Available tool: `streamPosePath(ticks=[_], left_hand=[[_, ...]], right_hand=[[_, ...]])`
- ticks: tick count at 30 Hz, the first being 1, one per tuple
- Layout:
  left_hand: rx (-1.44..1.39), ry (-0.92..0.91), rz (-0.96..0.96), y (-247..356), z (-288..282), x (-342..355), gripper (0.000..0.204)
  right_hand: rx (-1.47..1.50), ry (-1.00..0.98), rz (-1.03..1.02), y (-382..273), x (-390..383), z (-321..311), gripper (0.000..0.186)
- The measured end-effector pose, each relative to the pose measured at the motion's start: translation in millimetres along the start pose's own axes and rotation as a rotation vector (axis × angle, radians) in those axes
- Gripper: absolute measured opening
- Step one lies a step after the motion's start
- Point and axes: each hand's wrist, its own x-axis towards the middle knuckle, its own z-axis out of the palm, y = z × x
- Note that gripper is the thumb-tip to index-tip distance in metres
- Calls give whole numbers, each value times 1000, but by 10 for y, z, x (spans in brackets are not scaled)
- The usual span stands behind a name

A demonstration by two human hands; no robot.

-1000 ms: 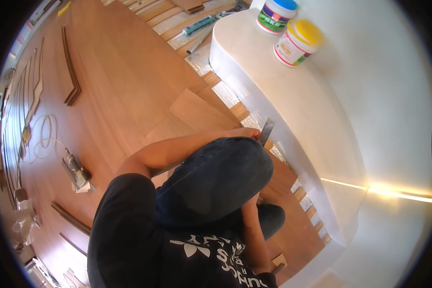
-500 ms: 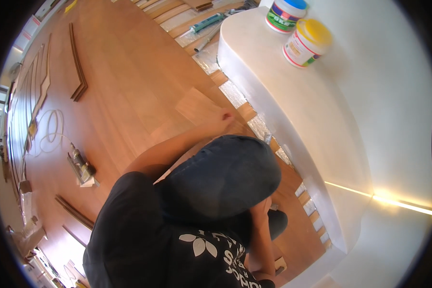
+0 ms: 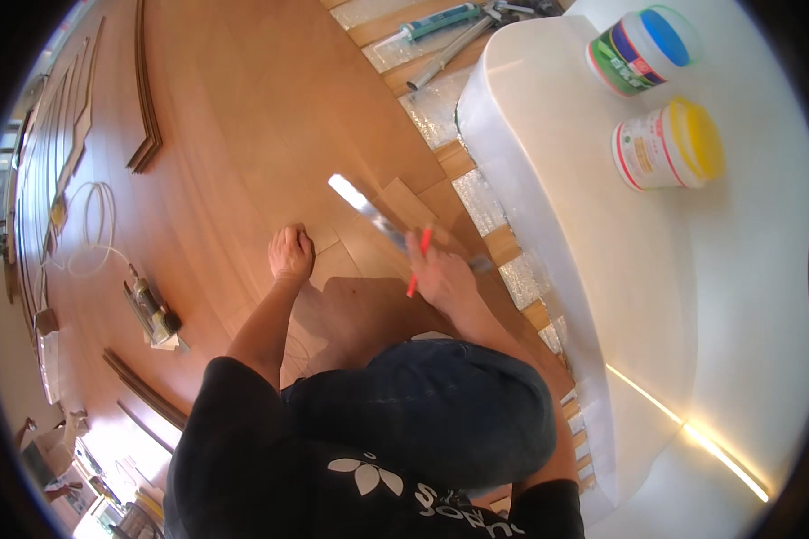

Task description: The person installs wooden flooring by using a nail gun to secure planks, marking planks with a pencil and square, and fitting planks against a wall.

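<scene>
Brown wooden floorboards (image 3: 243, 108) spread out in front of me. My right hand (image 3: 445, 274) is closed round a metal ruler (image 3: 360, 199), or perhaps a square, whose shiny blade points up and left. A red pencil (image 3: 420, 262) sticks out of the same hand, crossing the ruler. To the left, my left hand (image 3: 290, 254) rests on the boards with its fingers curled under; whether anything is in them is hidden. Just right of it, a lighter board (image 3: 337, 261) lies among the others.
A white curved ledge (image 3: 548, 153) runs along the right, bearing a blue-lidded tub (image 3: 636, 54) and a yellow-lidded tub (image 3: 661, 148). Battens (image 3: 502, 244) and foil show beside it. A caulking gun (image 3: 440, 22) lies at the top. A corded power tool (image 3: 153, 310) and wood strips (image 3: 142, 90) lie left.
My left hand has drawn back leftward from the boards near the ledge. My right hand has come up from beside my knee, now with the ruler and red pencil in view.
</scene>
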Motion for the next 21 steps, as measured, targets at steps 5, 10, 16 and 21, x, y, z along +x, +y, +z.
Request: streamPosePath(ticks=[5,10,16,21], left_hand=[[-41,-30,8,-17,12,99,10],[-21,14,19,-46,-20,92,11],[-41,4,19,-107,-10,54,11],[-42,43,63,-242,-102,105,9]], right_hand=[[-120,-336,162,258,850,-16,61],[-4,-121,529,610,512,-277,61],[-80,-27,357,97,191,-247,60],[129,-16,462,-355,-220,-107,65]])
